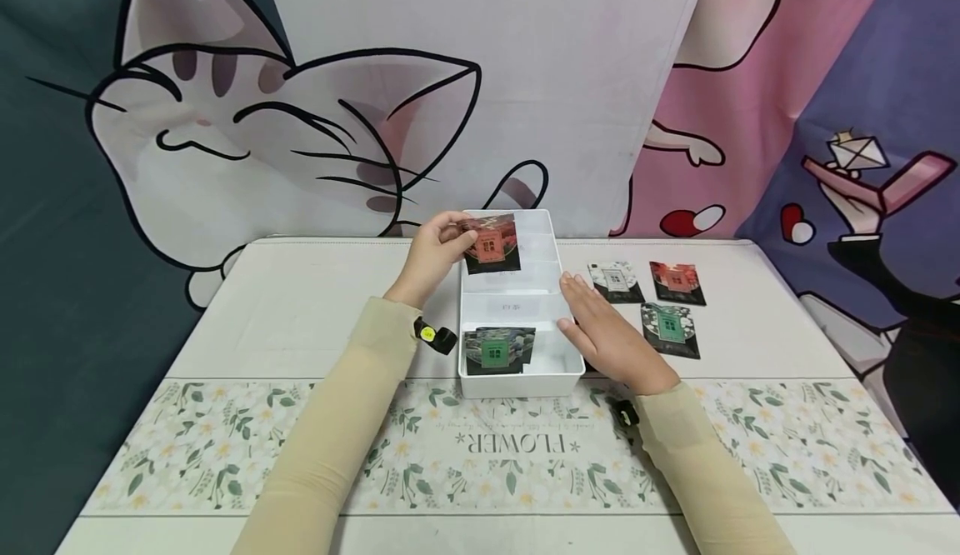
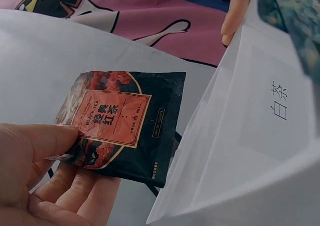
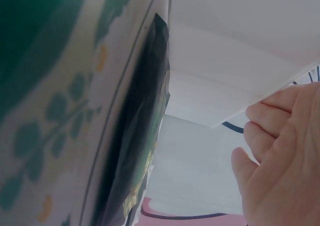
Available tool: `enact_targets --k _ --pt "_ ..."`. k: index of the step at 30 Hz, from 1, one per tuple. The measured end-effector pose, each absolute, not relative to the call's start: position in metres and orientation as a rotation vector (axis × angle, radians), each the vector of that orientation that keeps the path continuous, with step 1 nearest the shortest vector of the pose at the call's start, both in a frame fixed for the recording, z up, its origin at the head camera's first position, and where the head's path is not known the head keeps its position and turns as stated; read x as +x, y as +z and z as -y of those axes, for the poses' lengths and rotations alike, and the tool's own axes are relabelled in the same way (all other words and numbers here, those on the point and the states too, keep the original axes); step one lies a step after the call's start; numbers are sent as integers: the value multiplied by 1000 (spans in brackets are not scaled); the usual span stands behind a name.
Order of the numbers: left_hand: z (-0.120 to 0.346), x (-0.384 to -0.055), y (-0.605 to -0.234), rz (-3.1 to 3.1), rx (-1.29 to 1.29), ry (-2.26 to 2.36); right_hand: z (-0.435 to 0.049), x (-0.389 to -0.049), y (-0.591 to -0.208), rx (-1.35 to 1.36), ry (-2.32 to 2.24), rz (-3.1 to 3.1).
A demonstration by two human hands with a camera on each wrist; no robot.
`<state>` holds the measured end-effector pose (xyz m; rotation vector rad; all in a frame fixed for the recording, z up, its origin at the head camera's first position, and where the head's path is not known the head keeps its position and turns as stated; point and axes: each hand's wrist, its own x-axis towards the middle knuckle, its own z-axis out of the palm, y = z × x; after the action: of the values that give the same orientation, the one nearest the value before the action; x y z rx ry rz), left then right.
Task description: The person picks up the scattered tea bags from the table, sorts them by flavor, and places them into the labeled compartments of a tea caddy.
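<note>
My left hand (image 1: 429, 257) pinches a red-and-black black tea sachet (image 1: 491, 247) between thumb and fingers, at the far left part of a white divided box (image 1: 517, 387). In the left wrist view the sachet's (image 2: 117, 116) red label faces up, with the thumb on its edge. My right hand (image 1: 617, 340) lies along the box's right side with its fingers straight, the fingertips right at the rim. Green-labelled sachets (image 1: 497, 352) lie in the near compartment, overlapping one another.
Right of the box lie a white-labelled sachet (image 1: 617, 282), another red-labelled sachet (image 1: 677, 282) and a green-labelled sachet (image 1: 670, 330) on the table. A printed floral band (image 1: 517, 476) crosses the table front. A cartoon curtain (image 1: 585, 97) hangs behind.
</note>
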<state>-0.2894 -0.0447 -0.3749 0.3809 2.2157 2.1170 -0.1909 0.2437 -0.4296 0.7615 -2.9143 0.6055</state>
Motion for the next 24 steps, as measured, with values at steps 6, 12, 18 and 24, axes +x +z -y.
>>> enact_targets --k 6,12,18,24 --pt "38 -290 -376 -2247 379 2059 -244 -190 -431 754 602 2915" --pt "32 -292 -376 -2182 349 2062 -244 -190 -431 747 605 2930" --pt "28 -294 -375 -2194 346 1992 -245 -190 -430 748 603 2925" --pt "28 -295 -379 -2226 354 1944 -245 -191 -432 753 596 2921"
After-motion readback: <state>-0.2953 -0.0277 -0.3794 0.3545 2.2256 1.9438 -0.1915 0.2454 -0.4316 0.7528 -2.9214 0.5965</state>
